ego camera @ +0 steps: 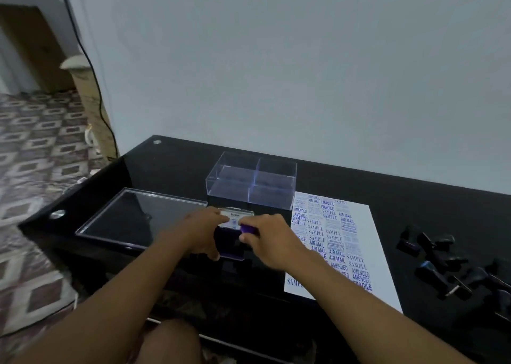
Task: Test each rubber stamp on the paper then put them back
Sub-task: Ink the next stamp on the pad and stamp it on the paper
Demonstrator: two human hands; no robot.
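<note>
An open ink pad (231, 242) lies on the black table in front of me, its lid (236, 216) tipped up at the back. My left hand (203, 232) grips the pad's left side. My right hand (269, 238) pinches a purple-faced rubber stamp (247, 229) over the pad's right part; whether the stamp touches the ink I cannot tell. To the right lies a white paper (367, 242) covered with several blue prints such as SAMPLE, AIR MAIL, AMENDED and FRAGILE. Several black stamps (442, 264) lie loose at the far right.
A clear plastic box (251, 184) with four compartments stands behind the ink pad. Its flat clear lid (132, 217) lies to the left. The table's left edge (69, 197) drops to a patterned floor. A pale wall rises behind the table.
</note>
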